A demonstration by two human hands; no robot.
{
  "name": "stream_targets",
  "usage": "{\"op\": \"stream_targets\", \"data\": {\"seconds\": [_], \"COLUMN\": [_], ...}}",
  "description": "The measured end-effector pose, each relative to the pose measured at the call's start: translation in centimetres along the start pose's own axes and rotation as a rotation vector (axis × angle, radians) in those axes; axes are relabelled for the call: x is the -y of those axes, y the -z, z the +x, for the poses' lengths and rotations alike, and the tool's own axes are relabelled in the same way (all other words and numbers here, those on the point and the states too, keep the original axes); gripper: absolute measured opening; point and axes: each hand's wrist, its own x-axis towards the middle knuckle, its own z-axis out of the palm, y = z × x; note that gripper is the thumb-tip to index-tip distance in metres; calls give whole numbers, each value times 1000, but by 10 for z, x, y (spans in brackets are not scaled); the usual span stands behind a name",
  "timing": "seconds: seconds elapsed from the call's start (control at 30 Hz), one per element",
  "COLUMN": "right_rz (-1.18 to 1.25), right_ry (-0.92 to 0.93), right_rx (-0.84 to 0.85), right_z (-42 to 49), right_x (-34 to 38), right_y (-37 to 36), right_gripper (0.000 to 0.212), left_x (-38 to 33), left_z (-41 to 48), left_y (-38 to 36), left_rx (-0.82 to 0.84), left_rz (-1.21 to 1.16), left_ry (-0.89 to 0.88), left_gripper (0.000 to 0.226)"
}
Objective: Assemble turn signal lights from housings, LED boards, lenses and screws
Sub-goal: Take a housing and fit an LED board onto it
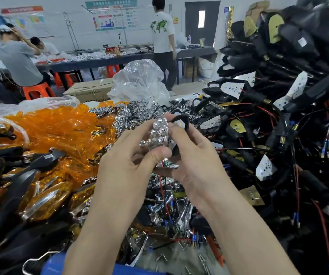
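Closest in, a blue plastic object (60, 263) shows at the bottom edge; what it is I cannot tell; loose screws (204, 263) lie on the grey surface beside it. Far left sit finished lights (40, 197) with dark stems and amber faces; behind them is a heap of amber lenses (60, 126); then comes a spill of loose reflectors (128, 116) under a clear plastic bag (140, 80). At centre the left hand (124, 167) pinches a chrome reflector (159, 132) between thumb and forefinger; the right hand (197, 155) wraps a black housing (182, 119), thumb pressed at the reflector's edge, and a white LED board (180, 124) shows inside the shell. The reflector lies against the housing's open face, seemingly about to be seated. To the right rises a tangle of wired housings (268, 120).

The reflector looks light, thin and stiff — probably brittle plated plastic, slick and quick to smudge; it is best held by its rim, not its faceted cups. The housing seems rigid and easy to grip round its body — though its trailing wires may snag.
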Motion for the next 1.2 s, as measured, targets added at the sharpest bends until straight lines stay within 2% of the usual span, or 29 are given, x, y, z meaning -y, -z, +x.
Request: {"op": "stream_targets", "data": {"seconds": [0.13, 0.33, 0.53, 0.63, 0.73, 0.87, 1.03, 1.2], "right_rz": [18, 92, 125, 96, 73, 85, 109, 101], "right_ry": [-69, -159, -250, -281, -287, -312, -282, -262], "right_rx": [8, 54, 77, 83, 94, 113, 125, 122], "right_z": [0, 0, 0, -2, -5, -7, -10, -9], "right_x": [2, -1, 0, 1, 4, 7, 7, 7], "right_y": [4, 7, 5, 4, 3, 3, 5, 5], "right_gripper": [17, 21, 35, 38, 39, 41, 35, 38], "left_x": [3, 9, 14, 14, 10, 6, 8, 7], "left_z": [-1, -4, -3, -4, -5, -6, -6, -4], "left_y": [-3, 0, 2, 2, 1, -1, -2, -3], "left_rx": [48, 73, 112, 181, 216, 234, 197, 160], "left_rz": [-59, -83, -162, -341, -492, -479, -520, -602], "left_ry": [47, 83, 187, 276, 329, 296, 347, 437], "left_gripper": [43, 37, 32, 34, 31, 25, 27, 28]}}
